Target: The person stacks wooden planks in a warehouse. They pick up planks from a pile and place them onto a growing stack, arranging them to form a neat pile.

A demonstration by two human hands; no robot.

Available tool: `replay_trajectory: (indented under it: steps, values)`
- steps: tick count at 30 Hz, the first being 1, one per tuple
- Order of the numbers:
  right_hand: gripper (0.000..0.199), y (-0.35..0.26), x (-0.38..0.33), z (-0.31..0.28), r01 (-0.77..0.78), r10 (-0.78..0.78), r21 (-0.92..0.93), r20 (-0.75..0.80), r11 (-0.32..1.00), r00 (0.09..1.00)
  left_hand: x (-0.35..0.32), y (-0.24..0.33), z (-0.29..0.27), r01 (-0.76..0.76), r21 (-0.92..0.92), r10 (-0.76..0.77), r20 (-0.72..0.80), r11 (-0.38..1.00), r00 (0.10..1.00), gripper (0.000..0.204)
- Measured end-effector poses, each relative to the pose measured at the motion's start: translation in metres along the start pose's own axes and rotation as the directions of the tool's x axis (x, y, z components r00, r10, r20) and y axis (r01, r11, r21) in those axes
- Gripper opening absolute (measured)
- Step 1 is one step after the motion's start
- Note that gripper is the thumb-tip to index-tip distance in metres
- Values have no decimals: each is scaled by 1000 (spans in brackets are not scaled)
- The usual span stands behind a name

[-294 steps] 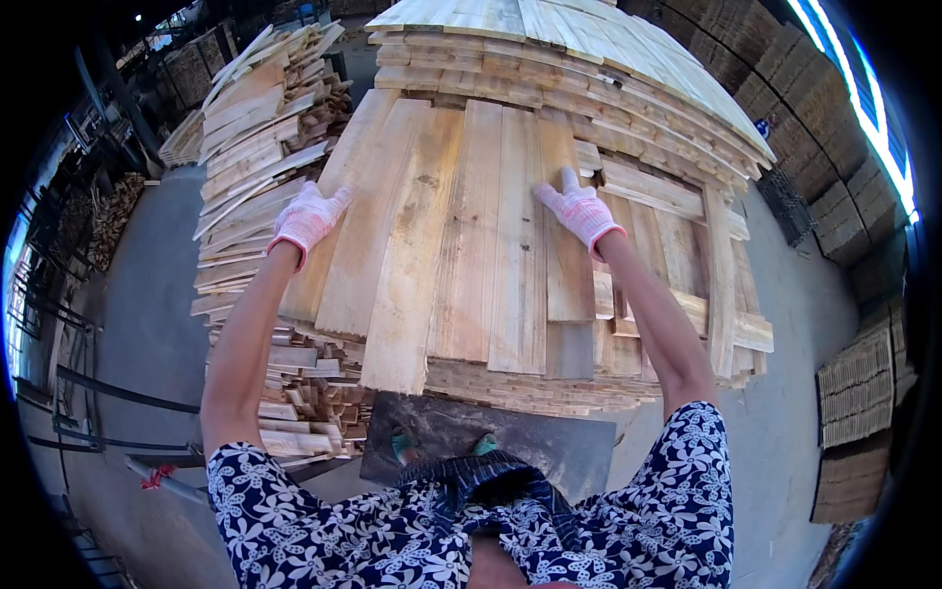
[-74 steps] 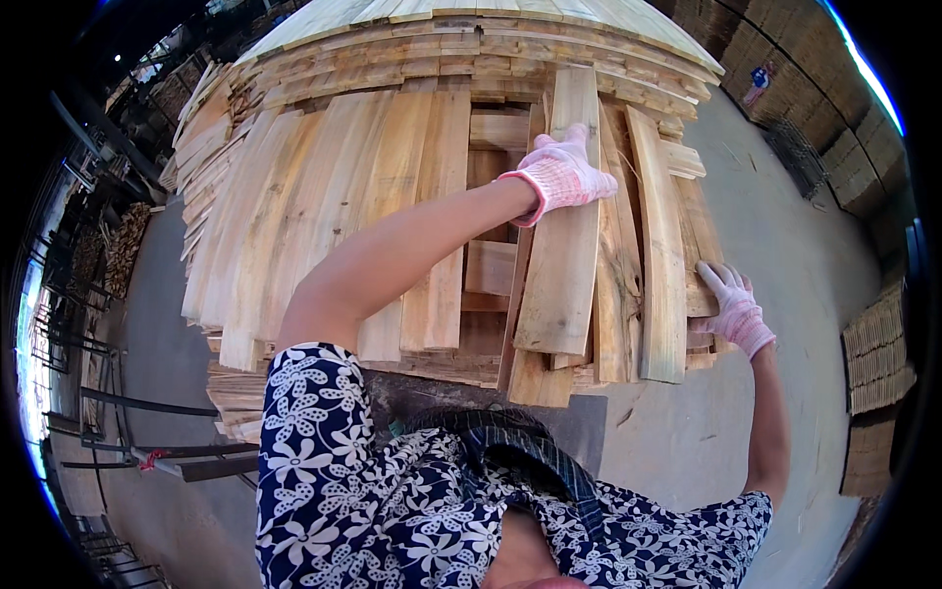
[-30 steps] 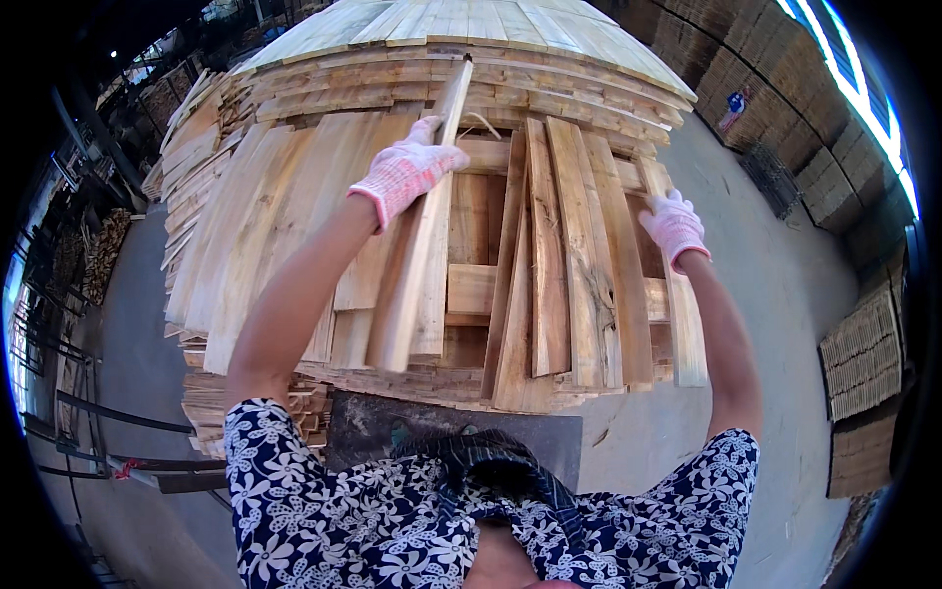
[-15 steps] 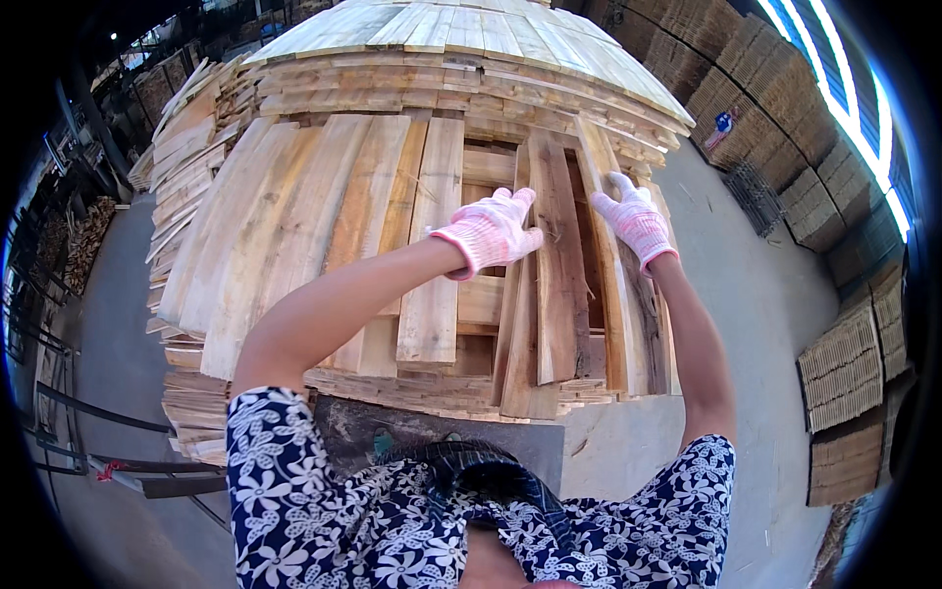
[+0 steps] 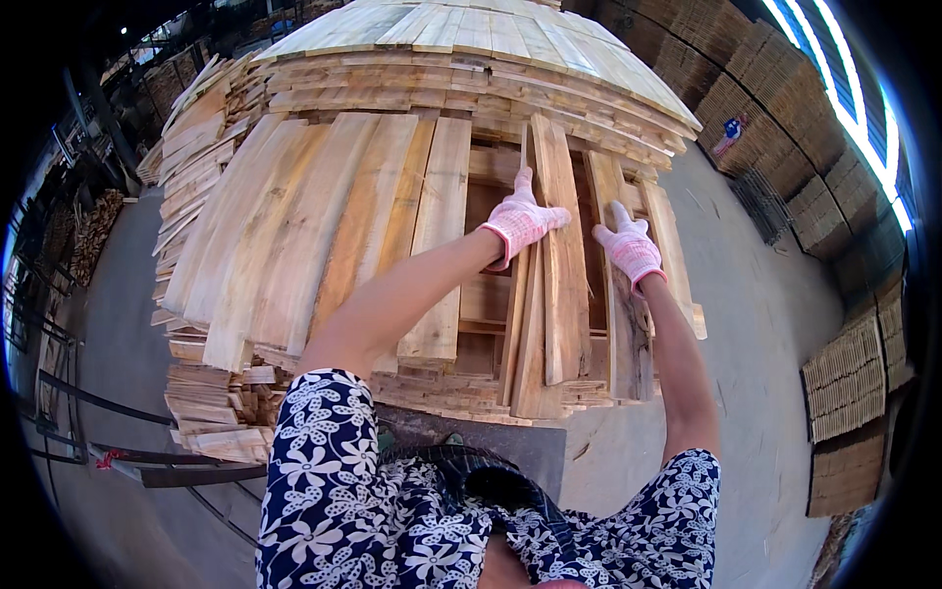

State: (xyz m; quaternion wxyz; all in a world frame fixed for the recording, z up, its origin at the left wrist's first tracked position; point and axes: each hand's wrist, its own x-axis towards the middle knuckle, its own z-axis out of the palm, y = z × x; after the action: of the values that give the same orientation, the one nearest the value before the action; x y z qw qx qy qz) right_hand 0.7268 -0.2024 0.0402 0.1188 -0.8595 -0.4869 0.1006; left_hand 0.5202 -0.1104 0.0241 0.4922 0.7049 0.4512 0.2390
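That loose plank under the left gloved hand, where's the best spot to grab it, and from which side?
Probably by its long edges, near the middle of its length, from above. The plank lies flat and lengthwise on the stack, overhanging the near end, with gaps showing on both sides. The left hand already rests on its far half; the right hand lies on the neighbouring plank.

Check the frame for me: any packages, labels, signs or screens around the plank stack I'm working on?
None that I can make out: no package, label, sign or screen.
Plank stack: bare pale wood, unmarked, in front of the person.
Left hand and right hand: pink-and-white gloves, resting on upright planks.
Side stacks: brown bundled sheets at right, no visible tags.
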Motion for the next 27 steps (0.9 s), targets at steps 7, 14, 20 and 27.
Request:
replay_trajectory:
  steps: [7, 14, 20, 27]
  values:
    - [86, -65, -3, -47, 130, -131, -20, -79, 991, 988, -5, -19, -31, 143, 291, -93, -180, 946, 979, 89]
    - [95, -179, -6, 30, 29, -17, -132, 94, 991, 995, -38, 2, -95, -137, 587, 271, -145, 798, 952, 44]
    - [98, -105, 19, 29, 129, -170, 432, 56, 893, 984, -96, -41, -190, 162, 849, 39, -209, 503, 977, 76]
    - [98, -68, -6, 19, -42, 36, 67, 88, 997, 995, -97, -57, -189, 162, 850, 95, -241, 502, 966, 74]
